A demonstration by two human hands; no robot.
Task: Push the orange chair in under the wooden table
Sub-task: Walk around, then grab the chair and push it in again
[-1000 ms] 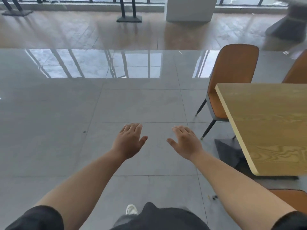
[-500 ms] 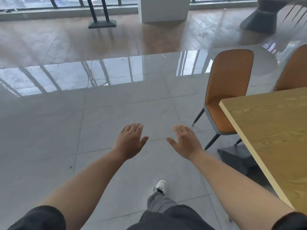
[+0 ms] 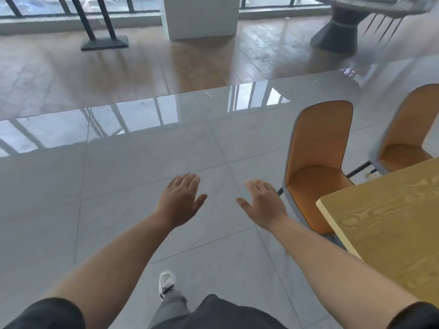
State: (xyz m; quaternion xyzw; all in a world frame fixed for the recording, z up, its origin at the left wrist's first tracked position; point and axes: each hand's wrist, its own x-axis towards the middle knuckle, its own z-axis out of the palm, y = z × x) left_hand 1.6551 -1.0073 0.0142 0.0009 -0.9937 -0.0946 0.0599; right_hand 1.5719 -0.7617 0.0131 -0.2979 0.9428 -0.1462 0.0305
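Note:
An orange chair with a grey shell and dark legs stands at the right, its seat partly under the corner of the wooden table. My right hand hovers palm down with straight fingers just left of the chair's seat edge, touching nothing. Further left, my left hand hangs flat over the grey tiles, also empty. Both forearms reach forward from the bottom of the view.
A second orange chair stands at the table's far side, right edge of view. Beyond the glossy tiles lies wooden flooring with a white pillar, a black stand and a dark round table base. My white shoe steps forward.
I have walked forward and turned; the chair and table have come closer and shifted lower right. A second chair shows more fully. Both hands keep the same flat pose.

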